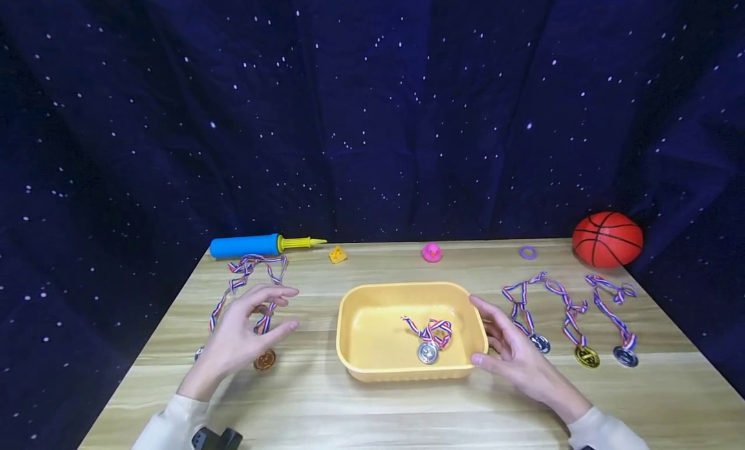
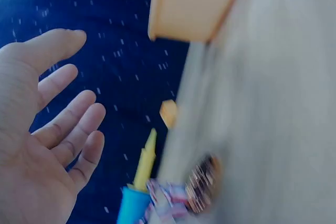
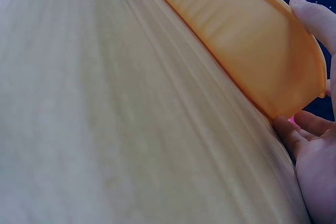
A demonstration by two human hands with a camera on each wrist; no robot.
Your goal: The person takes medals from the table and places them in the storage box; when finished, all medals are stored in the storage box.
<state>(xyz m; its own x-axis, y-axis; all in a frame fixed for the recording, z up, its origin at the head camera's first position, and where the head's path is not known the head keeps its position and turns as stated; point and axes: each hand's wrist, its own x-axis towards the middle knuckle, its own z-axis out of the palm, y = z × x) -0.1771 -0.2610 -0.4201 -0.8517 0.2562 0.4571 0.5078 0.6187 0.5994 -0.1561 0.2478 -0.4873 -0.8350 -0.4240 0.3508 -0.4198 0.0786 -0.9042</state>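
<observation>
A yellow plastic basin [image 1: 372, 375] sits mid-table, with a silver medal [image 1: 427, 353] and its striped ribbon lying inside. My right hand [image 1: 515, 353] holds the basin's right end, thumb at the near corner of the rim and index finger at the far one. In the right wrist view, the other fingertips [image 3: 286, 129] touch near the basin's bottom edge. Left of the basin, my left hand [image 1: 235, 333] hovers with spread fingers and nothing in it. Beneath it lies a bronze medal [image 1: 264, 360]; another medal [image 1: 199, 353] peeks out by the wrist, their ribbons partly covered by the hand.
Right of the basin lie a silver medal [image 1: 540, 342], a gold medal [image 1: 586, 356] and another silver one [image 1: 625, 355]. Along the back edge are a blue-yellow pump [image 1: 250, 246], a yellow block [image 1: 337, 255], a pink duck [image 1: 432, 252], a purple ring [image 1: 528, 253] and a ball [image 1: 608, 239].
</observation>
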